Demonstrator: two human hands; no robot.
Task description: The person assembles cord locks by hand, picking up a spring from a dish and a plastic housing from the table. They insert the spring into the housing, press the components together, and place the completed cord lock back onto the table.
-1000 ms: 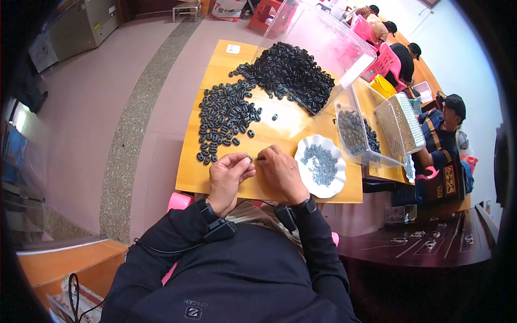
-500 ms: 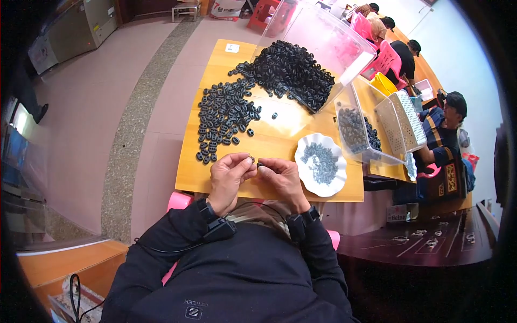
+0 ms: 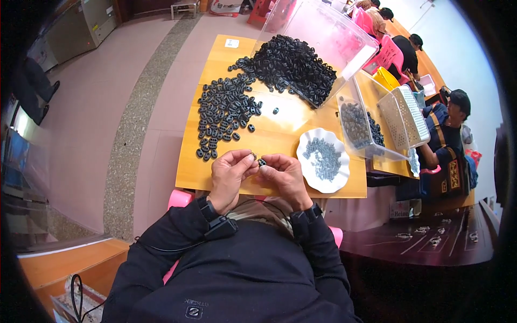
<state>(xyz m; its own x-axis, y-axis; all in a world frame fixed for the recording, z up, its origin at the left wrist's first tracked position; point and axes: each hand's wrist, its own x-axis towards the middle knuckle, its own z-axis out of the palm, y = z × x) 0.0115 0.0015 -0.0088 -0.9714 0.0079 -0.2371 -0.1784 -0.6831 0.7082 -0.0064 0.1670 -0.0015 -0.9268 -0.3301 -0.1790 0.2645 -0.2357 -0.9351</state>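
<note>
Close together over the table's near edge, my two hands work at fingertip height. My right hand [image 3: 285, 175] pinches a small black oval piece with two holes [image 3: 262, 162] between thumb and forefinger. My left hand [image 3: 229, 175] is closed in a pinch just left of it; what sits in its fingertips is too small to name. Beyond my left hand lies a spread of similar black two-holed pieces [image 3: 221, 110]. Right of my right hand, a white wavy-rimmed plate [image 3: 335, 188] holds many small grey, translucent bits [image 3: 323, 159].
A large clear bin [image 3: 344, 40] lies tipped at the table's far side, with a heap of black pieces [image 3: 293, 64] at its mouth. A clear box [image 3: 353, 134] and a white perforated basket [image 3: 412, 116] stand at the right. Beyond them sits a co-worker [image 3: 458, 107].
My right hand has turned the black piece so its holes show more. My hands remain close together. In the left background, a person's legs have come further into view.
</note>
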